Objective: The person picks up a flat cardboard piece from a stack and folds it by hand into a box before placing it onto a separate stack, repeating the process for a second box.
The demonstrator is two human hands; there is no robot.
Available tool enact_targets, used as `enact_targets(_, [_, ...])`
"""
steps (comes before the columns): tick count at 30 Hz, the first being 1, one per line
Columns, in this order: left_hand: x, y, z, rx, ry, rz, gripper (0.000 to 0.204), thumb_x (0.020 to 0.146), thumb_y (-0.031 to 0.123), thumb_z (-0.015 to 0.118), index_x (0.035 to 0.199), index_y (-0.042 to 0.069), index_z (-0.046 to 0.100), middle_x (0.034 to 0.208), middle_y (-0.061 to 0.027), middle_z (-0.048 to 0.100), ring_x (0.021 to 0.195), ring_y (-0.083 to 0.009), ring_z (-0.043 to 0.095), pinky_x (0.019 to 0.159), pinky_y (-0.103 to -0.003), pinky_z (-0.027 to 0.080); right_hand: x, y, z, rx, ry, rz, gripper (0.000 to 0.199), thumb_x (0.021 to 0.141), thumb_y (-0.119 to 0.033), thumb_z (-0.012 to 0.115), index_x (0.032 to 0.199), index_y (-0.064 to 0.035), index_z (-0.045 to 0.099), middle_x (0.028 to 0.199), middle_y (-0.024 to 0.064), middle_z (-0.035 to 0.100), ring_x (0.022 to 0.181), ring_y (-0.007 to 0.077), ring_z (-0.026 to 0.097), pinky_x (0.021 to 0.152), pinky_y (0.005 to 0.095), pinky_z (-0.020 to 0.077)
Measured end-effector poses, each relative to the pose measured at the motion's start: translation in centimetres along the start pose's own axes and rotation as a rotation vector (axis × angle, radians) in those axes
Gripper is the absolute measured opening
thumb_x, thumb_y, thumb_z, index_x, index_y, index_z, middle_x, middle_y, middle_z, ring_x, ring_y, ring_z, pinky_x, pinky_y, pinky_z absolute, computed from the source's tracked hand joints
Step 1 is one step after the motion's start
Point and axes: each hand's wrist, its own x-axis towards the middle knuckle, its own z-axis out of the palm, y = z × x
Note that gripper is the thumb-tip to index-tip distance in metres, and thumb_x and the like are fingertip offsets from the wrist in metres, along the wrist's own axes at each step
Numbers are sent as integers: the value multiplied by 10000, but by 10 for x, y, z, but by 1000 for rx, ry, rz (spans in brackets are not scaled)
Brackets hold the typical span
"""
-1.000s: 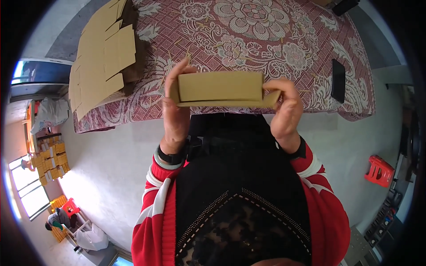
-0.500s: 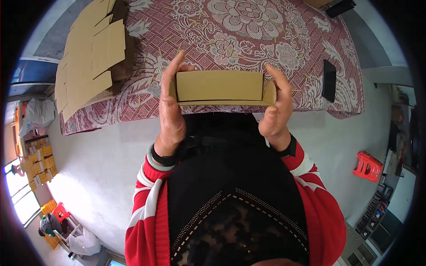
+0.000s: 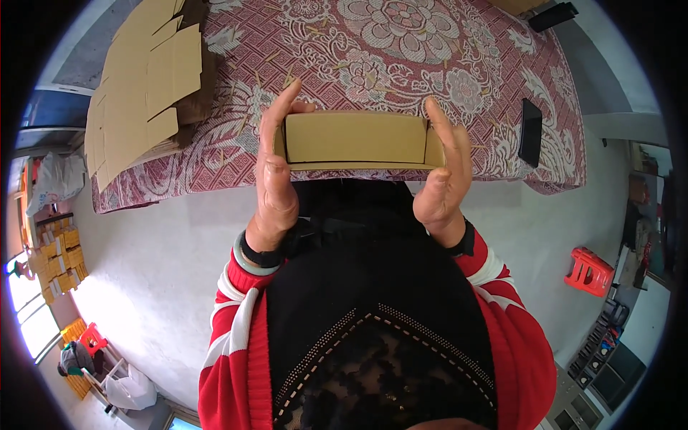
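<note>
Between my two hands is a small brown cardboard box (image 3: 356, 137), long and shallow, at the near edge of the cloth-covered table. Its long inner panel faces up and its short end walls stand upright. My left hand (image 3: 276, 161) presses against the left end, fingers pointing away and thumb along the near corner. Against the right end lies my right hand (image 3: 446, 161), its fingers stretched along the outside and its thumb at the near corner. Together the palms grip the box from both ends.
A stack of flat cut cardboard blanks (image 3: 147, 93) lies on the table's left side. A black phone (image 3: 530, 132) rests at the right on the patterned tablecloth (image 3: 401, 72), among scattered thin cardboard scraps. A red plastic stool (image 3: 589, 272) stands on the floor at right.
The right end wall of the box has gone from bulging outward to nearly straight, with my right hand pressed slightly inward. My left hand stays almost where it was.
</note>
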Motion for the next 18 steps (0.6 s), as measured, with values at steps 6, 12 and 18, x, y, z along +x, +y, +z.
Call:
enact_targets(6, [-3, 6, -1, 25, 5, -33, 1151, 802, 924, 281, 1525, 31, 337, 1296, -123, 518, 1219, -236, 498, 1079, -422, 354, 0, -6, 3, -30, 0, 34, 737, 1052, -534, 249, 1367, 64, 544, 1027, 107, 594, 834, 185, 454, 776, 331, 393])
enact_targets(12, [-1, 8, -5, 64, -27, -53, 1198, 777, 949, 248, 1564, 46, 254, 1300, -123, 517, 1221, -235, 500, 1071, -414, 361, 5, -8, 8, -41, 28, 41, 744, 1049, -506, 195, 1336, 87, 540, 1340, 257, 548, 1102, 317, 540, 1022, 419, 389])
enact_targets(18, [1, 8, -3, 43, -60, 80, 1036, 911, 812, 191, 1585, 26, 160, 1248, -161, 516, 1142, -247, 538, 1026, -410, 403, 6, 1, 16, 183, 41, 52, 752, 1042, -517, 202, 1341, 99, 512, 1337, 270, 539, 1261, 380, 520, 1082, 450, 391])
